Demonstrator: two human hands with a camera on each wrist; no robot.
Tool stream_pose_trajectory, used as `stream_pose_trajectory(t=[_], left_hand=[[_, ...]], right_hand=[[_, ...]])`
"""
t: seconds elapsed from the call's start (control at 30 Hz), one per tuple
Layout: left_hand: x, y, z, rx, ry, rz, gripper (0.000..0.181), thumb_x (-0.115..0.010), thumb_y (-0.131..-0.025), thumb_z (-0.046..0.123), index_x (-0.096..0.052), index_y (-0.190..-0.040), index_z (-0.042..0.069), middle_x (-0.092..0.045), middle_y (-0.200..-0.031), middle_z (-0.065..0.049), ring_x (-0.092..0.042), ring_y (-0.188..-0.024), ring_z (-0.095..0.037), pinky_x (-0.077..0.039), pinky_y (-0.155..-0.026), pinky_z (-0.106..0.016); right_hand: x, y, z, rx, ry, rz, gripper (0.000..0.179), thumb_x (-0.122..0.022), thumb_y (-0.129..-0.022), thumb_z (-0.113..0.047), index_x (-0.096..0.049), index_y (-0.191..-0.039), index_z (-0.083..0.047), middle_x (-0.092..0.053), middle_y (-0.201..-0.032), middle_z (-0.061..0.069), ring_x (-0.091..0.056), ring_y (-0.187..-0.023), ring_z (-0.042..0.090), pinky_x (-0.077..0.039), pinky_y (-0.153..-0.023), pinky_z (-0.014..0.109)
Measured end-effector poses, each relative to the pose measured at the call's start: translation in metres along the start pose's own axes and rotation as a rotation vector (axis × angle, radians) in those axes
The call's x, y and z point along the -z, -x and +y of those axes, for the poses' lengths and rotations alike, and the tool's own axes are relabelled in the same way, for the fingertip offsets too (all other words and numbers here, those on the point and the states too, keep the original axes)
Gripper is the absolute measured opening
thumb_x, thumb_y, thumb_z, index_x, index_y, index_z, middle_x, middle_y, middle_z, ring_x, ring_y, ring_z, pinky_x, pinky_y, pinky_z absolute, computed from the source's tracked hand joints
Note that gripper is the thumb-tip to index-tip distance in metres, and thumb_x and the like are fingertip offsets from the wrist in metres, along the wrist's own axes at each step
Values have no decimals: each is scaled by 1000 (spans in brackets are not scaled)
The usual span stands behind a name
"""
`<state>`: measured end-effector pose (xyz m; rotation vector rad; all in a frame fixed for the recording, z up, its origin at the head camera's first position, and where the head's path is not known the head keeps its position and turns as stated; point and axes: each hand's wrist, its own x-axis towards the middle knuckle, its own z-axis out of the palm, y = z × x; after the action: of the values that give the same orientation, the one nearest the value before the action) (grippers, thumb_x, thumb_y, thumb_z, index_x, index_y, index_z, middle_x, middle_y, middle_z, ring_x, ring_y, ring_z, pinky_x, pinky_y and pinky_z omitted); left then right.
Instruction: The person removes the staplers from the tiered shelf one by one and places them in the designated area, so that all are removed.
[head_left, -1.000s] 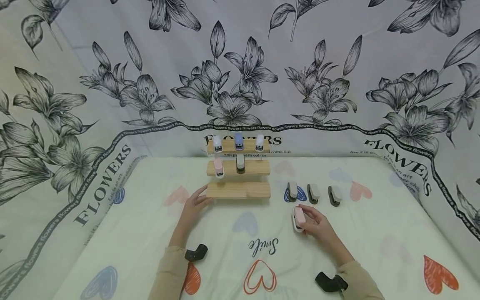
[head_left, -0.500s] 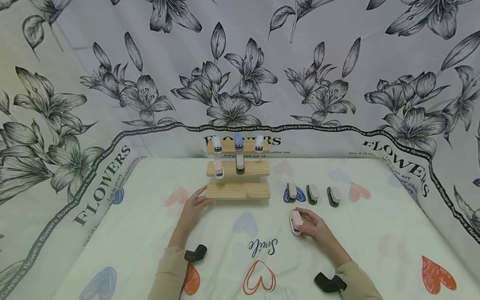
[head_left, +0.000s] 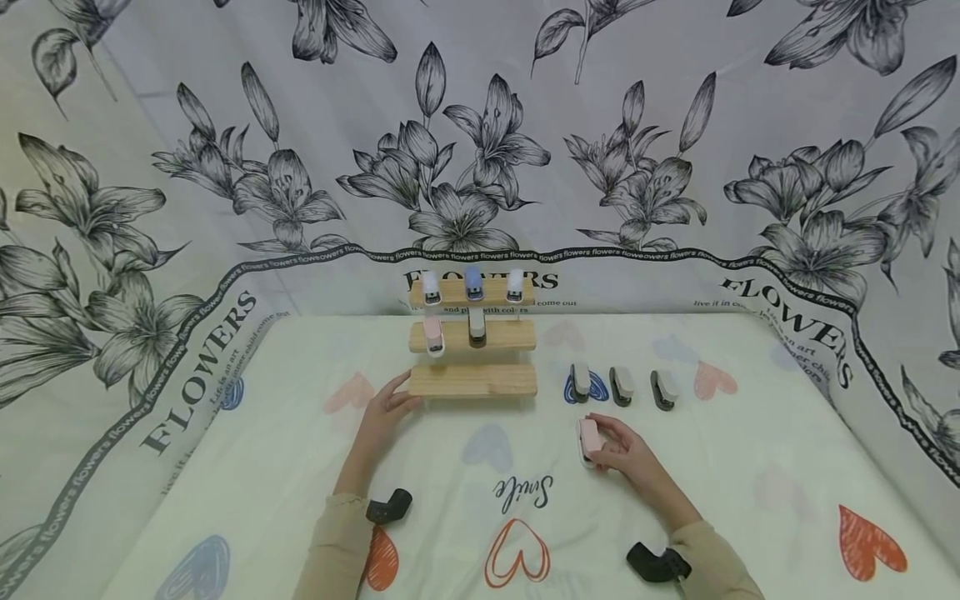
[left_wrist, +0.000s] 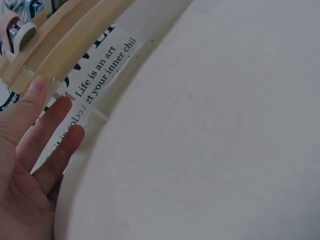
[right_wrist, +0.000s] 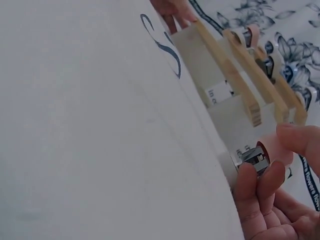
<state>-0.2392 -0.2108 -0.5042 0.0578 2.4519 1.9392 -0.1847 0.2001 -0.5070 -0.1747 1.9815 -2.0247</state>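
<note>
Pinch at right, touch at left

The right hand (head_left: 628, 451) grasps a pink hole punch (head_left: 589, 438), right of the lowest wooden shelf (head_left: 472, 381); whether it is lifted, we cannot tell. The left hand (head_left: 384, 410), fingers extended, touches that shelf's end, presumably to steady it. Three grey-and-white punches (head_left: 621, 386) rest beyond, spaced perhaps for easy grasping.

Cloth-draped nook, kind of room unclear; flower-print backdrop (head_left: 558, 208) behind, heart-print tablecloth (head_left: 285, 450) below.
</note>
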Motion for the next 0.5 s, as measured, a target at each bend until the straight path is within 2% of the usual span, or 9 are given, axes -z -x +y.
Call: stream_pose_trajectory(t=[0.33,0.5], left_hand=[[2,2,-3,-17,-1,5,64,-65,-79,39,-40,-135,20,-63,-105,-11,-53,-105,-24,-27,-96,-46],[2,0,-3,-22,-3,-7,65,-64,-79,40,-39,-135,20,-62,-106,-11,-52,-107,-25,-25,-97,-47]], right_hand=[[-1,1,2,32,6,-24,63,-64,-80,-2,-32,-134,1,-28,-137,21,-50,-65,11,-44,-63,24],[0,1,2,26,-1,4,65,-66,-79,-2,-34,-135,-4,-42,-116,19,-51,-63,12,-45,-61,25]])
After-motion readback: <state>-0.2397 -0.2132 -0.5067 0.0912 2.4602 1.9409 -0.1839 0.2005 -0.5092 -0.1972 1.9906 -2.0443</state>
